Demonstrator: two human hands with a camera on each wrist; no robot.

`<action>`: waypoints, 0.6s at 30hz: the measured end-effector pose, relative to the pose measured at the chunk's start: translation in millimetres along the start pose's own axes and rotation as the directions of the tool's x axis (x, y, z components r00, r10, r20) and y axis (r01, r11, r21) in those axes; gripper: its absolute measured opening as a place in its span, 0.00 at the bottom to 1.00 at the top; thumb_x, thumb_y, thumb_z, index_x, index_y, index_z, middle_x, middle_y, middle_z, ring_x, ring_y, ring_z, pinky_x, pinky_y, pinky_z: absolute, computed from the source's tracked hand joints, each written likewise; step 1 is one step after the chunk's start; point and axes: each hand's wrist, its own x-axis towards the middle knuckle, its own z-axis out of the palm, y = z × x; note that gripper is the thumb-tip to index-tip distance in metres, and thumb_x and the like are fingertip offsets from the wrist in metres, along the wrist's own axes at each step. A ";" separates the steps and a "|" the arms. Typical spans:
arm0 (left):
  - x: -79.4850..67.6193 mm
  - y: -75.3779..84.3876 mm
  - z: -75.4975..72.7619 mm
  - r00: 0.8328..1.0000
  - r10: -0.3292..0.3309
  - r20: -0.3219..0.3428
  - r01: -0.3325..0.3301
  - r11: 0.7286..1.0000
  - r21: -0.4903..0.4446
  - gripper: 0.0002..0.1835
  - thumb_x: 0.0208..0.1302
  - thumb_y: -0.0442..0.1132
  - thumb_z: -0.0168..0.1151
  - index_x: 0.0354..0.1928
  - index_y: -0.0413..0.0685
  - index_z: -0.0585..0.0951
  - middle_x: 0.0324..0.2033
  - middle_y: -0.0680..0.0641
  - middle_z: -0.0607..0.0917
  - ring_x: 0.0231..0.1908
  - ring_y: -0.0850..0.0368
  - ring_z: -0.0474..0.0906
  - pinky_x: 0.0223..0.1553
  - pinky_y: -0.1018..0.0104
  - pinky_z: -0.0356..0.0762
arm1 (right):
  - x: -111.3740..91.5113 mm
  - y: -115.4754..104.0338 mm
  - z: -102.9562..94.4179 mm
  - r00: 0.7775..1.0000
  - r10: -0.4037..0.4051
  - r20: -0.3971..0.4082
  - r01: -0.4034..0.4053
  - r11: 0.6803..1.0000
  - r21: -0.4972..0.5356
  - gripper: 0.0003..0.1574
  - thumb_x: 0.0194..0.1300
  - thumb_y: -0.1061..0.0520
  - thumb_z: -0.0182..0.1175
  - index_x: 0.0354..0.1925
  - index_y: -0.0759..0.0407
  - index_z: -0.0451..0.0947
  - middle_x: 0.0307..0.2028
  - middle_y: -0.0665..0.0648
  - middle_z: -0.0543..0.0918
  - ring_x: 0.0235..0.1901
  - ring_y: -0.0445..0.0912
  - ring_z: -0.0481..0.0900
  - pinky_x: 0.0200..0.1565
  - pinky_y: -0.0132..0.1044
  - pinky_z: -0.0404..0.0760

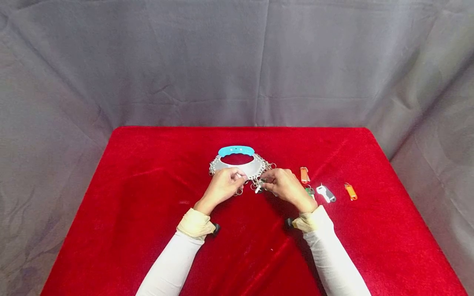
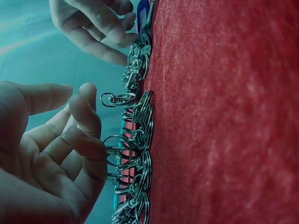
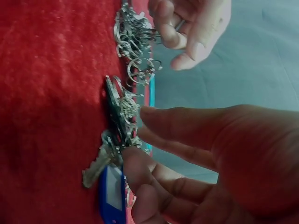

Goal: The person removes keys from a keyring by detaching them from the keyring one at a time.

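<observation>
A silver metal key-holder plate (image 1: 252, 167) with a blue handle (image 1: 236, 150) lies on the red cloth, its curved edge lined with clips and split rings. At its front edge is my left hand (image 1: 226, 183), fingers loosely bent, thumb and index tips apart; beside them in the left wrist view are rings (image 2: 119, 151). My right hand (image 1: 286, 186) is right of the plate's front. In the right wrist view its thumb and index finger stand apart at a cluster of rings (image 3: 125, 109). A key (image 3: 97, 165) and a blue key tag (image 3: 112, 198) hang below the index finger.
On the cloth to the right lie a red-orange key tag (image 1: 304, 175), a green key tag (image 1: 309, 190) partly behind the right wrist, a dark grey tag (image 1: 329, 194) with a silver key, and an orange tag (image 1: 351, 192). Grey curtains (image 1: 207, 61) surround the red table (image 1: 148, 230).
</observation>
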 end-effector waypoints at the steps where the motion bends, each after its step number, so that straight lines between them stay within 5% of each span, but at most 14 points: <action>1: -0.2 0.3 0.0 1.000 0.004 0.002 -0.004 1.000 0.014 0.05 0.68 0.34 0.66 0.38 0.40 0.88 0.24 0.47 0.89 0.23 0.61 0.83 0.28 0.72 0.73 | -0.1 -0.5 1.5 1.000 0.000 0.001 0.000 1.000 -0.009 0.12 0.61 0.61 0.75 0.44 0.61 0.90 0.27 0.53 0.89 0.26 0.41 0.81 0.32 0.43 0.79; 18: -1.2 3.2 -1.7 0.994 0.003 0.105 -0.008 0.999 0.050 0.08 0.71 0.37 0.64 0.39 0.40 0.88 0.24 0.48 0.89 0.22 0.71 0.76 0.29 0.72 0.70 | -1.1 -12.9 15.2 0.994 0.062 0.090 -0.055 0.996 -0.074 0.11 0.53 0.59 0.79 0.30 0.55 0.83 0.30 0.52 0.81 0.32 0.44 0.76 0.37 0.45 0.78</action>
